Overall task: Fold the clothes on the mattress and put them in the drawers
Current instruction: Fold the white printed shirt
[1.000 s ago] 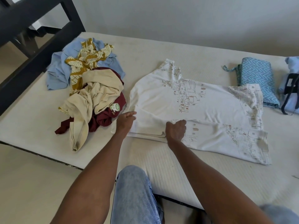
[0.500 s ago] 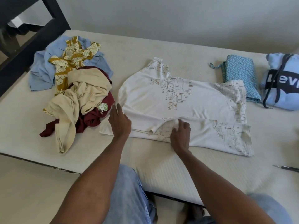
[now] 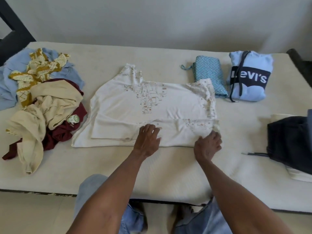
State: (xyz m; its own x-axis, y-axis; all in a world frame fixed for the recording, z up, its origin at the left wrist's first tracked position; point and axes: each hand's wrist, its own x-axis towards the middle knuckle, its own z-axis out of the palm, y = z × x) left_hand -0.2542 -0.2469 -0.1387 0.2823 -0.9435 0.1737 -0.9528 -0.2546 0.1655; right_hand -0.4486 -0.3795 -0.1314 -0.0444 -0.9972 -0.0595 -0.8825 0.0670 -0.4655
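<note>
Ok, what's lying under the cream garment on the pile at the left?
Under the cream garment a maroon garment shows at its right and lower edges, and a mustard patterned cloth and a light blue garment emerge behind. Anything deeper is covered.

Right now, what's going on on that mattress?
A person is folding a white printed shirt laid flat on the mattress. The near edge is turned over; the left hand presses flat on the fold, and the right hand grips the fabric at the fold's right end. An unfolded pile of clothes waits on the left. A folded chevron cloth, a Levi's hoodie and dark folded clothes sit right.
</note>
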